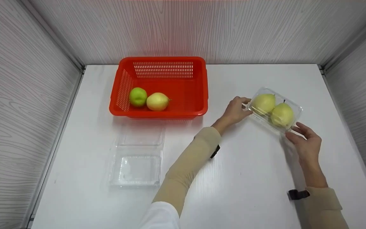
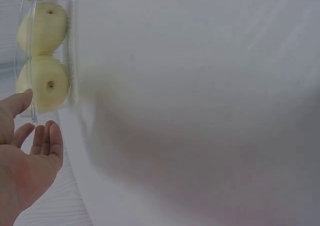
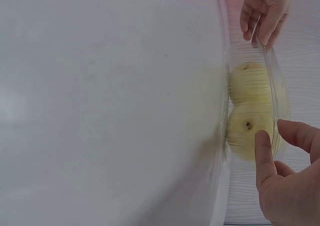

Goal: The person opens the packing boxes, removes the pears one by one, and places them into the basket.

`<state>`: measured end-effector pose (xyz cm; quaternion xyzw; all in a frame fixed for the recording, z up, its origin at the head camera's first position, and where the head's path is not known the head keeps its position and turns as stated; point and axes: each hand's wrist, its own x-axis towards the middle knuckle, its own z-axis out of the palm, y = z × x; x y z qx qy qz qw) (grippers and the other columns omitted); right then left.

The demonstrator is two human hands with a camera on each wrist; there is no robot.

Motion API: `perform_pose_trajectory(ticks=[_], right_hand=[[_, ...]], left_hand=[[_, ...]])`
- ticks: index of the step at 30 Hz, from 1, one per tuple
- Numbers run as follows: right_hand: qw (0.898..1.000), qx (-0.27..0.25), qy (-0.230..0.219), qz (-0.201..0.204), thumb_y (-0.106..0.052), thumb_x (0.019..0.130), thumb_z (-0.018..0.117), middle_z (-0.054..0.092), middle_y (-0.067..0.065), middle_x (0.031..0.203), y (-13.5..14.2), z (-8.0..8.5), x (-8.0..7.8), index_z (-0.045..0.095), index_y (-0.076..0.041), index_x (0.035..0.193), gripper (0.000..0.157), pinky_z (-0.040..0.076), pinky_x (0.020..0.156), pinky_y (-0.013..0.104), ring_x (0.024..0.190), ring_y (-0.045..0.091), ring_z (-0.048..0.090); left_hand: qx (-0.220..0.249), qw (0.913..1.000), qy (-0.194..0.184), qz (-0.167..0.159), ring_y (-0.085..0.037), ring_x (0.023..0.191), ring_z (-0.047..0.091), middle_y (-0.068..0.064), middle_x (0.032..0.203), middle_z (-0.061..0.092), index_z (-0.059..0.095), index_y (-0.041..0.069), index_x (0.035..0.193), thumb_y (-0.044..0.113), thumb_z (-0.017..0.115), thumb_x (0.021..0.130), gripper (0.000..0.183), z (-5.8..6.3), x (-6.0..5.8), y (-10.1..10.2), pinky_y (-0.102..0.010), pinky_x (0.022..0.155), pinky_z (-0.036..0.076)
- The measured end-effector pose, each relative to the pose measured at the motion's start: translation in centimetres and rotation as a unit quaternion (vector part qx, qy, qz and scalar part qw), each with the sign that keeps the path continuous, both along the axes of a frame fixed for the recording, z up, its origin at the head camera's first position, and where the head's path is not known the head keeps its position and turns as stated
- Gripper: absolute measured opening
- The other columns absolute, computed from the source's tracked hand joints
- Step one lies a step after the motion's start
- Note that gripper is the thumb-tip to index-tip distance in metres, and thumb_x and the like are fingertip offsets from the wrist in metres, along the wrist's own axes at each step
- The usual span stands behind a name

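A closed clear plastic box (image 1: pixel 297 110) lies at the right of the white table. Inside it are two yellow-green pears (image 1: pixel 263 103) (image 1: pixel 282 115), also seen as pears (image 2: pixel 45 28) (image 2: pixel 47 83) in the left wrist view. My left hand (image 1: pixel 248 106) pinches the box's left end, thumb above and fingers below. My right hand (image 1: pixel 292 132) pinches the near right corner. In the right wrist view the right hand (image 3: pixel 277 133) has its index finger on the lid and its thumb across the rim. The left hand (image 3: pixel 260 33) grips the far end.
A red slotted basket (image 1: pixel 202 82) stands at the back centre, holding a green apple (image 1: pixel 138 96) and a yellow fruit (image 1: pixel 157 101). An open, empty clear clamshell (image 1: pixel 137 159) lies in front of the basket. Grey wood-grain walls enclose the table on three sides.
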<state>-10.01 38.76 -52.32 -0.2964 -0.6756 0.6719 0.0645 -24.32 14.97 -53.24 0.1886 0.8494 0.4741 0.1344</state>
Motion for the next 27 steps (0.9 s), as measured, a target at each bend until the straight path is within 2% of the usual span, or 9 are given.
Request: perform_pose_trajectory(ticks=[6, 14, 22, 27], right_hand=[[1.0, 0.004, 0.001, 0.011, 0.005, 0.087, 0.079, 0.065, -0.008, 0.112, -0.1, -0.2, -0.2, 0.051, -0.001, 0.153, 0.071, 0.06, 0.076, 0.01, 0.085, -0.001, 0.071], [0.999, -0.039, 0.013, 0.024, 0.007, 0.086, 0.081, 0.064, -0.004, 0.114, -0.2, -0.6, -0.4, 0.05, 0.0, 0.154, 0.075, 0.062, 0.079, 0.014, 0.085, 0.002, 0.073], [0.996, -0.063, 0.025, 0.052, 0.005, 0.088, 0.08, 0.062, -0.001, 0.117, -0.2, -0.9, -0.3, 0.049, -0.002, 0.155, 0.074, 0.063, 0.083, 0.016, 0.093, 0.005, 0.072], [0.99, -0.109, 0.051, 0.072, 0.009, 0.09, 0.076, 0.063, 0.001, 0.117, -0.1, -0.9, -0.2, 0.048, -0.001, 0.155, 0.072, 0.064, 0.085, 0.019, 0.096, 0.008, 0.073]], left_hand=[[0.014, 0.9999, -0.001, 0.01, -0.023, 0.119, 0.069, -0.011, 0.131, 0.067, 0.064, 0.006, 0.141, 0.016, 0.078, 0.096, 0.048, -0.1, 0.3, -0.7, -0.013, 0.091, 0.051], [0.047, 0.9971, -0.041, 0.043, -0.019, 0.114, 0.07, -0.011, 0.129, 0.07, 0.066, 0.005, 0.138, 0.011, 0.08, 0.093, 0.047, -0.1, 0.8, -1.5, -0.014, 0.088, 0.055], [0.115, 0.9838, -0.1, 0.094, -0.023, 0.105, 0.075, -0.014, 0.121, 0.074, 0.071, 0.002, 0.129, 0.0, 0.081, 0.088, 0.042, 0.0, 1.3, -2.1, -0.017, 0.079, 0.06], [0.138, 0.9748, -0.129, 0.119, -0.022, 0.096, 0.075, -0.015, 0.118, 0.075, 0.073, 0.001, 0.125, -0.004, 0.081, 0.085, 0.041, 0.1, 1.6, -2.4, -0.017, 0.076, 0.06]])
